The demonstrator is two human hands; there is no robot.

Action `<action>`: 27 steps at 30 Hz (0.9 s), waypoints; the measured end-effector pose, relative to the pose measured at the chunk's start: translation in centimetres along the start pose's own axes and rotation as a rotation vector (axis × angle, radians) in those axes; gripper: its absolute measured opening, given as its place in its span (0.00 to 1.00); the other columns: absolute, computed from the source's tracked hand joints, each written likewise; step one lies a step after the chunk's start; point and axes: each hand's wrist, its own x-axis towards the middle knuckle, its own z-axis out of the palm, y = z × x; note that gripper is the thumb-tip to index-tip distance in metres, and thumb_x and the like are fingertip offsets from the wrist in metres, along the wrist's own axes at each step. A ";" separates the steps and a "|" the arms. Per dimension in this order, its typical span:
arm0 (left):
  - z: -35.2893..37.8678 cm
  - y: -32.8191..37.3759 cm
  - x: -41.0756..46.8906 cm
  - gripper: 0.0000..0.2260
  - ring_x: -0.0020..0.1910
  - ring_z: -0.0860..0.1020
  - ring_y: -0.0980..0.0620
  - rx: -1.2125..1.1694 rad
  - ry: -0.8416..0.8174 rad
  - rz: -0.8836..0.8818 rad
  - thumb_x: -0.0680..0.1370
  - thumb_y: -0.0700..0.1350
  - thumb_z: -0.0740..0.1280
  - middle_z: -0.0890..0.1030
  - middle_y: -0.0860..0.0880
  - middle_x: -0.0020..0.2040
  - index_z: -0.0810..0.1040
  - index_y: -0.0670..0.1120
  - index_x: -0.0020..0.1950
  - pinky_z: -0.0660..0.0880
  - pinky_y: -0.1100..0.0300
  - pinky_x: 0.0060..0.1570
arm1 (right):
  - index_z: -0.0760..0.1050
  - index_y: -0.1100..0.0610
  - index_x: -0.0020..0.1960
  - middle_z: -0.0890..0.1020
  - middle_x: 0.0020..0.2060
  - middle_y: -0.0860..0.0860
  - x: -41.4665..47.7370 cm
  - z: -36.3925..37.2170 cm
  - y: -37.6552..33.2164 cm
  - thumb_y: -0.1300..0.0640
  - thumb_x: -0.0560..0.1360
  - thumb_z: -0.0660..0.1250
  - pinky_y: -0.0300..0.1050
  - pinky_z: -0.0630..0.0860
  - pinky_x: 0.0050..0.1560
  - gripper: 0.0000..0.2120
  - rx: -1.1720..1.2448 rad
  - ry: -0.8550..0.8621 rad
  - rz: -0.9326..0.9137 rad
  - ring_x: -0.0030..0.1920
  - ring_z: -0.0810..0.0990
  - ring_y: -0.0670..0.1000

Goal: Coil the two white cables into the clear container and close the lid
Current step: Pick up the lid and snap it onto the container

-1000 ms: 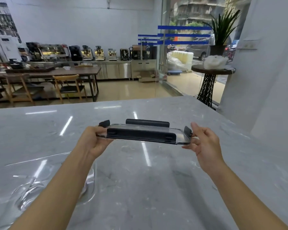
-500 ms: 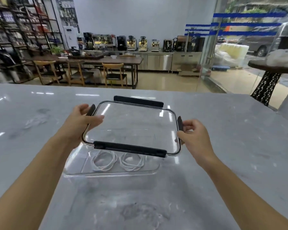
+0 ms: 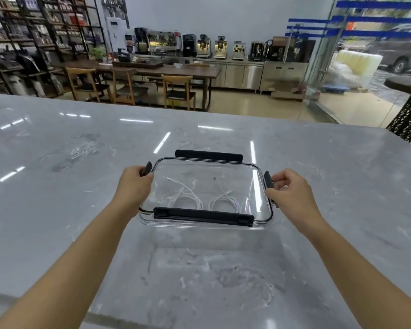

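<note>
A clear rectangular container (image 3: 199,236) stands on the marble counter in front of me. Its clear lid (image 3: 207,172), edged with black clasps, lies level on the container's rim. Two coiled white cables show through the lid side by side on the bottom, the left cable (image 3: 184,195) and the right cable (image 3: 224,200). My left hand (image 3: 134,186) grips the lid's left end at its black side clasp. At the right end, my right hand (image 3: 288,191) pinches the other side clasp.
The grey marble counter (image 3: 81,162) spreads wide on all sides of the container. Beyond its far edge are wooden chairs and a long table (image 3: 152,67), coffee machines on a steel counter, shelving at the left and a glass wall at the right.
The lid came from the air at my right, moved over the container and came down onto its rim. My view turned left and down. Both hands kept hold of the lid's ends.
</note>
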 end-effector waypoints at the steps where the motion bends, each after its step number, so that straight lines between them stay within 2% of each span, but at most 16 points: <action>1: 0.0 -0.2 0.1 0.14 0.28 0.61 0.50 -0.024 -0.012 -0.016 0.77 0.36 0.61 0.63 0.47 0.30 0.67 0.43 0.31 0.60 0.60 0.30 | 0.72 0.54 0.39 0.73 0.31 0.51 0.0 0.0 0.0 0.68 0.67 0.68 0.42 0.70 0.33 0.10 0.002 0.007 0.005 0.31 0.72 0.50; 3: -0.2 -0.4 0.2 0.11 0.34 0.67 0.49 -0.089 -0.026 -0.037 0.77 0.37 0.63 0.68 0.45 0.35 0.72 0.44 0.34 0.66 0.56 0.37 | 0.72 0.54 0.39 0.74 0.31 0.51 -0.1 -0.1 0.0 0.67 0.67 0.68 0.42 0.70 0.33 0.10 0.016 0.021 0.017 0.31 0.72 0.51; 4: -0.3 -0.4 0.1 0.10 0.35 0.67 0.50 -0.106 -0.035 -0.043 0.77 0.37 0.63 0.68 0.45 0.36 0.73 0.44 0.35 0.66 0.55 0.40 | 0.72 0.54 0.39 0.73 0.31 0.52 -0.1 -0.2 0.0 0.68 0.67 0.68 0.42 0.70 0.33 0.10 0.026 0.024 0.024 0.31 0.72 0.51; 8: -0.5 -0.9 -0.4 0.14 0.31 0.60 0.50 -0.126 -0.079 -0.022 0.76 0.37 0.61 0.62 0.48 0.31 0.65 0.44 0.30 0.61 0.57 0.36 | 0.73 0.57 0.40 0.74 0.31 0.52 -0.1 -0.3 -0.1 0.68 0.68 0.67 0.43 0.70 0.32 0.08 0.069 0.030 0.058 0.31 0.72 0.50; 11: -0.7 -1.5 -0.6 0.07 0.38 0.66 0.50 -0.130 -0.084 -0.012 0.78 0.41 0.61 0.66 0.46 0.35 0.70 0.43 0.39 0.68 0.54 0.43 | 0.73 0.58 0.41 0.74 0.31 0.52 -0.2 -0.3 0.0 0.69 0.69 0.67 0.44 0.70 0.34 0.07 0.075 0.012 0.076 0.30 0.71 0.50; 15: -0.8 -1.9 -1.0 0.12 0.41 0.71 0.49 -0.075 -0.077 0.008 0.78 0.46 0.60 0.71 0.43 0.39 0.74 0.37 0.45 0.71 0.51 0.46 | 0.73 0.59 0.41 0.75 0.33 0.54 -0.1 -0.3 0.4 0.70 0.70 0.66 0.40 0.70 0.28 0.07 0.126 0.008 0.123 0.22 0.70 0.46; 17: -0.8 -2.4 -0.9 0.14 0.42 0.73 0.47 -0.082 -0.051 0.005 0.79 0.48 0.59 0.74 0.43 0.41 0.75 0.36 0.49 0.74 0.50 0.47 | 0.73 0.63 0.47 0.75 0.33 0.55 -0.1 -0.4 0.5 0.70 0.70 0.66 0.37 0.67 0.22 0.07 0.170 0.015 0.149 0.19 0.69 0.45; 19: -1.0 -2.5 -0.9 0.13 0.46 0.77 0.46 -0.138 -0.014 -0.012 0.79 0.50 0.60 0.76 0.43 0.45 0.75 0.43 0.57 0.76 0.50 0.50 | 0.72 0.60 0.54 0.75 0.33 0.56 -0.3 -0.7 0.7 0.69 0.71 0.66 0.38 0.66 0.20 0.13 0.201 0.015 0.156 0.21 0.71 0.48; 21: -1.2 -2.7 -1.1 0.17 0.50 0.76 0.47 -0.018 0.056 0.036 0.78 0.52 0.61 0.75 0.45 0.53 0.70 0.52 0.66 0.73 0.54 0.51 | 0.72 0.51 0.58 0.77 0.36 0.55 -0.6 -0.8 0.8 0.65 0.73 0.67 0.42 0.70 0.25 0.17 0.072 0.024 0.100 0.29 0.75 0.53; 23: -1.4 -2.7 -1.2 0.15 0.51 0.76 0.46 0.278 0.145 0.171 0.78 0.52 0.61 0.74 0.46 0.56 0.76 0.50 0.62 0.70 0.55 0.50 | 0.77 0.53 0.55 0.78 0.42 0.57 -0.7 -0.7 0.6 0.58 0.74 0.67 0.48 0.76 0.34 0.10 -0.243 0.030 -0.015 0.38 0.78 0.57; 24: -1.4 -2.6 -1.1 0.14 0.50 0.76 0.44 0.422 0.163 0.225 0.78 0.53 0.60 0.76 0.45 0.52 0.80 0.47 0.54 0.70 0.54 0.48 | 0.80 0.58 0.50 0.79 0.41 0.59 -0.8 -0.6 0.4 0.55 0.74 0.66 0.50 0.77 0.38 0.09 -0.406 0.026 -0.058 0.40 0.78 0.58; 25: -1.3 -2.2 -1.2 0.17 0.46 0.77 0.43 0.541 0.154 0.254 0.78 0.54 0.59 0.78 0.45 0.43 0.80 0.45 0.42 0.70 0.54 0.42 | 0.80 0.62 0.45 0.80 0.37 0.60 -0.7 -0.4 0.2 0.51 0.74 0.66 0.50 0.75 0.39 0.14 -0.526 0.004 -0.074 0.38 0.77 0.58; 26: -1.3 -2.0 -1.1 0.21 0.38 0.76 0.43 0.615 0.121 0.247 0.78 0.56 0.59 0.75 0.46 0.33 0.74 0.43 0.32 0.68 0.56 0.34 | 0.79 0.66 0.41 0.78 0.32 0.60 -0.7 -0.2 -0.2 0.47 0.74 0.65 0.48 0.72 0.37 0.20 -0.594 -0.037 -0.057 0.35 0.76 0.58; 27: -1.4 -1.6 -1.1 0.24 0.31 0.72 0.46 0.647 0.084 0.212 0.77 0.58 0.60 0.69 0.47 0.26 0.67 0.43 0.28 0.63 0.57 0.29 | 0.77 0.68 0.38 0.76 0.27 0.58 -0.7 -0.1 -0.5 0.44 0.74 0.64 0.46 0.69 0.34 0.25 -0.610 -0.083 -0.022 0.31 0.75 0.56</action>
